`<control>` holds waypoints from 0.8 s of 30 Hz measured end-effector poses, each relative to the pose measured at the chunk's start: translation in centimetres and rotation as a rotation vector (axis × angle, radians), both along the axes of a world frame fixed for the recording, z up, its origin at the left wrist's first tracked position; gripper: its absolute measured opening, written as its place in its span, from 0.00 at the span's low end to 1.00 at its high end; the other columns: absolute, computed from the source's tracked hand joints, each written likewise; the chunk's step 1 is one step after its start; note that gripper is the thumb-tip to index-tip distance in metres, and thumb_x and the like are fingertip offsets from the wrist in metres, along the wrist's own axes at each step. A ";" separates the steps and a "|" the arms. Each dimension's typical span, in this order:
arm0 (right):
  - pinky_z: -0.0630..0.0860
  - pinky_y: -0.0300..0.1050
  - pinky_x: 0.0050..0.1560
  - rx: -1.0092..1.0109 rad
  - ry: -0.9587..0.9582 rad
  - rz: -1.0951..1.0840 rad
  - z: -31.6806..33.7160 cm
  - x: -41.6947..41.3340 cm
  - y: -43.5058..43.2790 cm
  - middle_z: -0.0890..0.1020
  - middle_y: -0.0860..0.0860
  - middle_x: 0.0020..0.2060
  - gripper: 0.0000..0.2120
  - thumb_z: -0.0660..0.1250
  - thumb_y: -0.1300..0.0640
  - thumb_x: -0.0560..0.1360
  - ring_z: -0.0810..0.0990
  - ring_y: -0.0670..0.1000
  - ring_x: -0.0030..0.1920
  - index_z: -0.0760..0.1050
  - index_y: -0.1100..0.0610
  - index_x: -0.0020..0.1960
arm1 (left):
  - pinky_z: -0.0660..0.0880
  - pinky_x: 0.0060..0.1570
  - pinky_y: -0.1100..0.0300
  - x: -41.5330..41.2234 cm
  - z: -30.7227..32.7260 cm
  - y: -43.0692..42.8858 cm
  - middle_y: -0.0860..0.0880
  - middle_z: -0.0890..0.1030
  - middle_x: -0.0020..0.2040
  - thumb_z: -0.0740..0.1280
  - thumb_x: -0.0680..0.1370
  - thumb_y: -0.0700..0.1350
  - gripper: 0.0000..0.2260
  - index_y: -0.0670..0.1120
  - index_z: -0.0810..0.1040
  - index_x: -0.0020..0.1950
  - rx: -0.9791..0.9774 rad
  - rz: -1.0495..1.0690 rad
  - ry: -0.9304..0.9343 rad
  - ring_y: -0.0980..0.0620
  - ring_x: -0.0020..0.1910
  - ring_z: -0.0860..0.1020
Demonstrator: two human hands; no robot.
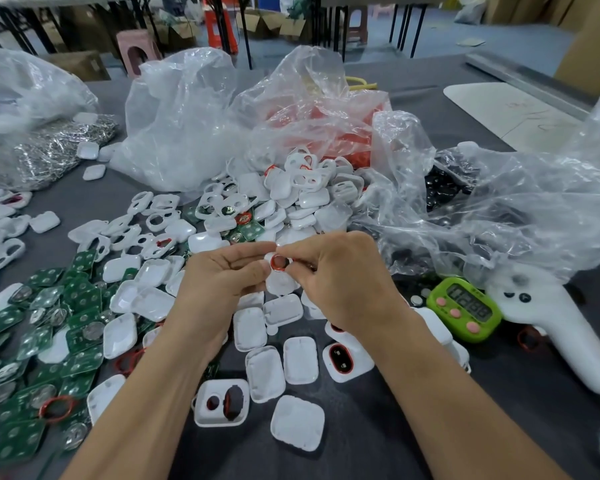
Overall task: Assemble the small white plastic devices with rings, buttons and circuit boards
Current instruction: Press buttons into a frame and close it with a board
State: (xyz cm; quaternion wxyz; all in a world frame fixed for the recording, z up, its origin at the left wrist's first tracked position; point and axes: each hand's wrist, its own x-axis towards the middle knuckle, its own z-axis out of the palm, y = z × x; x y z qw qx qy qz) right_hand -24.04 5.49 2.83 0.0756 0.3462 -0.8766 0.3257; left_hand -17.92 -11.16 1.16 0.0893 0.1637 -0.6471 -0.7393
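Flanking the held shell [280, 284]: circuit boards [82, 362], timer [464, 308].

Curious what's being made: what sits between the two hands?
Head view: a white casing with a red ring, held by left hand and right hand.

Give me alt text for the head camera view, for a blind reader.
Left hand holds a white shell while the right hand pinches a red ring on it, over a table strewn with loose shells and green circuit boards.
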 end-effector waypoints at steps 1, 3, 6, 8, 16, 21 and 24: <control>0.78 0.49 0.46 0.000 0.004 -0.009 0.1 0.1 0.0 0.86 0.51 0.40 0.09 0.70 0.49 0.80 0.79 0.53 0.37 0.86 0.43 0.57 | 0.79 0.36 0.65 0.0 -0.1 0.3 0.43 0.88 0.43 0.72 0.76 0.32 0.11 0.47 0.88 0.47 -0.029 0.023 0.008 0.54 0.35 0.84; 0.78 0.49 0.47 0.009 0.011 -0.028 0.0 0.3 -0.1 0.86 0.51 0.41 0.09 0.70 0.49 0.80 0.78 0.53 0.38 0.85 0.42 0.59 | 0.79 0.37 0.66 0.0 -0.1 0.8 0.45 0.88 0.41 0.72 0.77 0.31 0.12 0.48 0.88 0.48 -0.119 0.072 0.023 0.56 0.36 0.83; 0.78 0.52 0.49 -0.013 0.028 -0.047 -0.2 0.4 -0.3 0.87 0.51 0.41 0.09 0.71 0.50 0.79 0.81 0.56 0.40 0.86 0.45 0.58 | 0.80 0.38 0.66 -0.1 -0.1 1.0 0.45 0.88 0.41 0.72 0.77 0.31 0.12 0.47 0.87 0.49 -0.134 0.116 0.028 0.55 0.35 0.82; 0.79 0.52 0.48 -0.063 0.032 -0.057 -0.3 0.4 -0.4 0.88 0.52 0.41 0.08 0.73 0.52 0.78 0.82 0.56 0.40 0.87 0.47 0.55 | 0.79 0.37 0.66 -0.1 0.2 0.8 0.44 0.88 0.41 0.71 0.77 0.30 0.11 0.45 0.87 0.50 -0.064 0.092 0.004 0.54 0.35 0.83; 0.78 0.50 0.43 -0.003 0.069 0.044 0.1 0.4 0.0 0.85 0.50 0.33 0.06 0.72 0.50 0.78 0.79 0.52 0.34 0.88 0.48 0.49 | 0.78 0.38 0.66 0.5 -0.1 -0.2 0.43 0.87 0.40 0.74 0.76 0.34 0.09 0.46 0.89 0.51 -0.083 -0.033 -0.006 0.53 0.35 0.82; 0.73 0.34 0.41 -0.054 0.019 0.068 0.2 0.6 0.0 0.85 0.43 0.33 0.03 0.79 0.53 0.71 0.77 0.43 0.33 0.88 0.45 0.42 | 0.79 0.41 0.59 0.5 0.2 -0.3 0.38 0.86 0.42 0.75 0.71 0.35 0.09 0.45 0.89 0.48 -0.053 -0.084 -0.013 0.49 0.35 0.82; 0.73 0.33 0.34 -0.462 -0.424 0.098 0.3 -0.4 0.5 0.84 0.47 0.30 0.11 0.85 0.61 0.61 0.78 0.42 0.30 0.88 0.52 0.40 | 0.81 0.38 0.61 0.4 0.6 -0.4 0.42 0.87 0.41 0.74 0.67 0.35 0.10 0.43 0.89 0.46 0.229 -0.165 0.015 0.51 0.33 0.82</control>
